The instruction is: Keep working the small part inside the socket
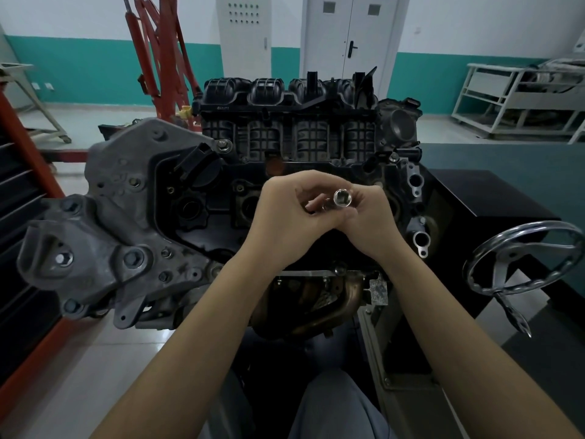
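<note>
Both hands meet in front of the chest, above the middle of the engine [285, 185], and share one shiny metal socket [341, 198]. The right hand [367, 217] curls its fingers around the socket's wide end, whose open mouth faces up toward the camera. The left hand [285, 210] pinches the narrower metal part that runs out of the socket to the left; what that part is stays mostly hidden by the fingers. So the socket's long axis lies roughly left to right between the two hands, tilted a little up at the right end. It touches both hands and hangs clear of the engine's dark top cover directly below. A chrome handwheel [522, 258] stands well apart to the right.
</note>
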`<state>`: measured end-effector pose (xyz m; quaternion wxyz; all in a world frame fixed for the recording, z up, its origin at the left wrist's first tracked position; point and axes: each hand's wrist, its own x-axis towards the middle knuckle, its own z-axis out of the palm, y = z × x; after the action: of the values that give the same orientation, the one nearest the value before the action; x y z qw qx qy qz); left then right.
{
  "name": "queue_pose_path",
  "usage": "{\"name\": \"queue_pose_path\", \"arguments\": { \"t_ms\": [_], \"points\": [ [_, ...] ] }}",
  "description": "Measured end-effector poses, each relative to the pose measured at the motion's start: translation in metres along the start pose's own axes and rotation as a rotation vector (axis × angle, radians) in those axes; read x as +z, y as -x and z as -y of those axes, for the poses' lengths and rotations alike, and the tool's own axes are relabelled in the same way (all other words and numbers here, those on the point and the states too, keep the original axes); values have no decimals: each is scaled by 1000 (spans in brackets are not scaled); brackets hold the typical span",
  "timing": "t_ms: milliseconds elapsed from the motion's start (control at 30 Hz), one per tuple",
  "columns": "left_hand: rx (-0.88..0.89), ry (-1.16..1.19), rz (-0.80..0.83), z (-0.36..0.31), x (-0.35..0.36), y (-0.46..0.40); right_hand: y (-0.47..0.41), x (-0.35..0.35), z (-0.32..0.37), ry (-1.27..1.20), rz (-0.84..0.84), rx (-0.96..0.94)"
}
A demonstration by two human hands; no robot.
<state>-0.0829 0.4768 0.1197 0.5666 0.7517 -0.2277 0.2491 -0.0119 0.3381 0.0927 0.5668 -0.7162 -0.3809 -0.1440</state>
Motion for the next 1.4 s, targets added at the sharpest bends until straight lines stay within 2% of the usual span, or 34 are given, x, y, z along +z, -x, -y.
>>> {"name": "queue_pose_path", "arguments": {
  "t_ms": [100, 300, 467, 567, 667, 833, 967, 1067, 1233, 1400],
  "points": [
    [10, -28, -44, 1, 0, -1, 1, -1, 0, -18, 19, -9],
    [-1, 70, 36, 1, -1, 0, 1, 2, 2, -43, -2, 14],
    [10, -64, -78, 2, -1, 0, 0, 0, -4, -23, 27, 15],
    [-1, -9, -7, 4, -3, 0, 1, 0, 0, -14, 64, 18],
    [11, 59, 65, 4, -6, 1, 0, 1, 0, -26, 23, 22],
    [11, 16, -57, 5, -3, 2, -1, -1, -5, -25, 13, 11],
    [29, 61, -5, 6, -3, 3, 2, 0, -2, -40, 62, 6],
    [30, 92, 35, 7, -3, 4, 1, 2, 1, -51, 21, 27],
    [24, -31, -85, 7, 2, 3, -1, -1, -5, -12, 3, 15],
    [14, 79, 32, 8, -1, 4, 1, -1, -4, 4, 40, -22]
  ]
}}
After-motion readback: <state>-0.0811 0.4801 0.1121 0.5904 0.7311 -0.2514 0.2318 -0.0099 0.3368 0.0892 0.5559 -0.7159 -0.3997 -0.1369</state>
